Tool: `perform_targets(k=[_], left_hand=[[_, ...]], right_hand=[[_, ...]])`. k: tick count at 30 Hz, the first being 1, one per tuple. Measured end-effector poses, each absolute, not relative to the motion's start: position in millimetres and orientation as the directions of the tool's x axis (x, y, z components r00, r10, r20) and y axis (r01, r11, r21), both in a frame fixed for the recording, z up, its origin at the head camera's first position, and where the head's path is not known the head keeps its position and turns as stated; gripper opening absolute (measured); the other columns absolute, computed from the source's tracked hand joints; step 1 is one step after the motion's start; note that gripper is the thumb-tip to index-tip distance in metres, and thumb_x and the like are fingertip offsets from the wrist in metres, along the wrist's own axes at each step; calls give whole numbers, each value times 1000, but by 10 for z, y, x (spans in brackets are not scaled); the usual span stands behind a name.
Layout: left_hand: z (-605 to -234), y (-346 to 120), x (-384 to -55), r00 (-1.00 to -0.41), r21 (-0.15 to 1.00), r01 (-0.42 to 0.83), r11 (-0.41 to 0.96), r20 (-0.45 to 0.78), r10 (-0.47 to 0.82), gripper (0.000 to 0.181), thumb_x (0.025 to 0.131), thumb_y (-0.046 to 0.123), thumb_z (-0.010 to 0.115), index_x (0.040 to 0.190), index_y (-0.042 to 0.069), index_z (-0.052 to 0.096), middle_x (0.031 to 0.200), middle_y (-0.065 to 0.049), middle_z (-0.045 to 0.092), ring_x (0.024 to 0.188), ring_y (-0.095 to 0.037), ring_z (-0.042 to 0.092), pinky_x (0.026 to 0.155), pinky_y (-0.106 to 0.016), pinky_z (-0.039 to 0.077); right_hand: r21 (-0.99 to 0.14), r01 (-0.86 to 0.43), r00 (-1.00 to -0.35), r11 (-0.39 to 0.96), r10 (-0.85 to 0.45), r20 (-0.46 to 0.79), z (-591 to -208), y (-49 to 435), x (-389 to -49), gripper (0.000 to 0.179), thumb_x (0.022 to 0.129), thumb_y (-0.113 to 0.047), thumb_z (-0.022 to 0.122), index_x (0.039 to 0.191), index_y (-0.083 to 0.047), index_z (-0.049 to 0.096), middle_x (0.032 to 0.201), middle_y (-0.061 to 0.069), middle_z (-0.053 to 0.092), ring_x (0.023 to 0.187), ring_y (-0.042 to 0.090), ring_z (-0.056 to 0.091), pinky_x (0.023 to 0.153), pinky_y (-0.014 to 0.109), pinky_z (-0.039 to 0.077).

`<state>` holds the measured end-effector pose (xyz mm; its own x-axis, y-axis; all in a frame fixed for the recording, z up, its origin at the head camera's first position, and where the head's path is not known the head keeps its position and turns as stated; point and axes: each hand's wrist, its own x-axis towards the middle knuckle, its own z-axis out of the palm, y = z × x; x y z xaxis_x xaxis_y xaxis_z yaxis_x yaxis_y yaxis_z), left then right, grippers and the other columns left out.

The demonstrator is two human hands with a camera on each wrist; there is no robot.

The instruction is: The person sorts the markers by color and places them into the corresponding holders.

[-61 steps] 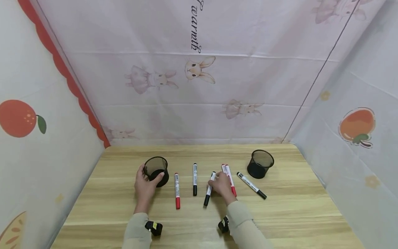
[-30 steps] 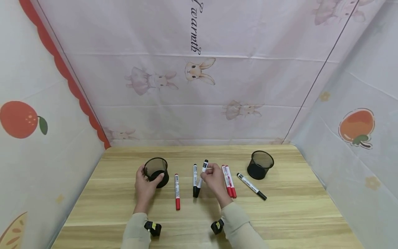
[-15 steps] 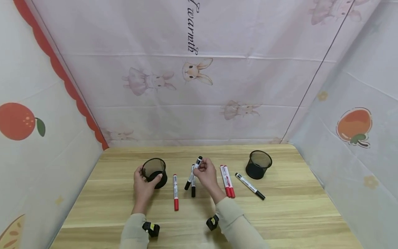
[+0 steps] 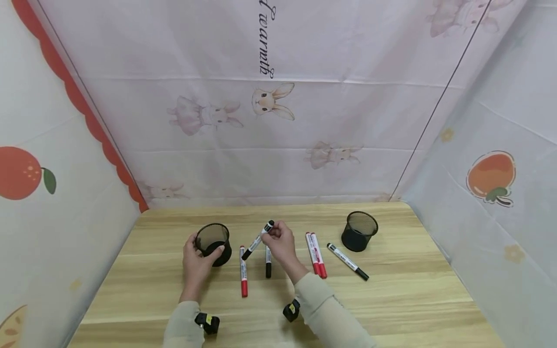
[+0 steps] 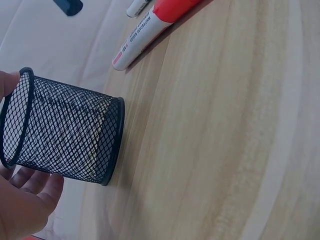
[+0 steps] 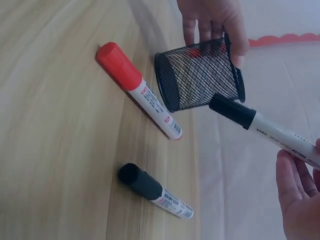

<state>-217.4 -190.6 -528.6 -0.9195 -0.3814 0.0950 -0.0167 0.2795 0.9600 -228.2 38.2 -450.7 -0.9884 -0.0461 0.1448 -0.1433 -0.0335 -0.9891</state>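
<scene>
White marker (image 4: 256, 242), black-capped, tilted; right hand (image 4: 282, 244) pinches it, left hand (image 4: 197, 262) grips black mesh cup (image 5: 70, 132).

You have a white marker (image 4: 256, 243) slanting black cap downward; your upright black mesh cup (image 4: 212, 237) sits at its nine o'clock.

Wood-grain table (image 4: 404, 309) is carrying | standing: left mesh cup (image 4: 214, 239), right mesh cup (image 4: 358, 237) | lying: red-capped marker (image 4: 243, 276), red-capped pair (image 4: 316, 254), middle black-capped marker (image 4: 268, 264), right black-capped marker (image 4: 348, 261)

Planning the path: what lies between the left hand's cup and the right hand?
The head view shows a red-capped marker; the black-capped marker in the right hand also reaches in. Another black-capped marker lies partly behind that hand.
</scene>
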Motion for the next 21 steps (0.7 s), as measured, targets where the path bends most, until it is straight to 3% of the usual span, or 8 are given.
perform_targets(k=[14,21], left_hand=[[-5274,-1921,-2199,-915,957,-26,290,94,-392,93,72,25,81,143,3,25,139,-19,34,126,-33,33,100,-47,32],[-5270,-1930,-2221,-917,960,-29,278,85,-390,92,70,23,83,141,2,28,137,-21,36,125,-33,34,100,-47,32]], right_hand=[[-989,-132,-990,-72,-40,135,-4425,270,-2303,18,81,6,63,96,10,53,90,21,64,77,13,58,71,27,51],[-982,-161,-985,-100,-51,166,-4379,226,-2317,19,82,7,62,98,11,52,94,24,62,86,21,61,77,29,52]])
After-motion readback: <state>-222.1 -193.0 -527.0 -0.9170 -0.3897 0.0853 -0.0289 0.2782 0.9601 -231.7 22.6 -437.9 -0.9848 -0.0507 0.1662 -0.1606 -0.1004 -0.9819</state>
